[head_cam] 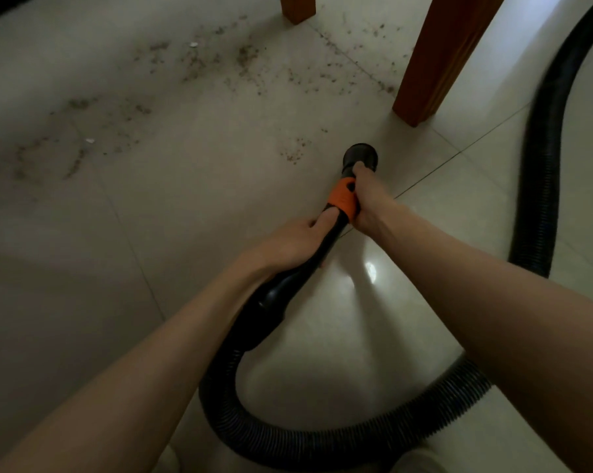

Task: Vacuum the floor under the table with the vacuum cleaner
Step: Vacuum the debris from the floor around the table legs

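Vacuum wand (326,240) rigid, likely light; ribbed hose (322,442) flexible, drags behind. Right hand (365,199) wraps orange collar (343,199), left hand (298,240) curls round tube behind. Round nozzle (360,158) at tile floor (186,206), just beside crumb patch (293,153). Wooden table leg (438,59) near, blocks sweep; more debris (220,63) beyond.

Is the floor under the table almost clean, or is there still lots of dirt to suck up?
Still lots left. The tiles near the person look clean. Right now the left hand and right hand both hold the vacuum wand, its nozzle beside a small patch of crumbs. Farther on, dirt is scattered between the table legs and off to the left, so most of the job remains.
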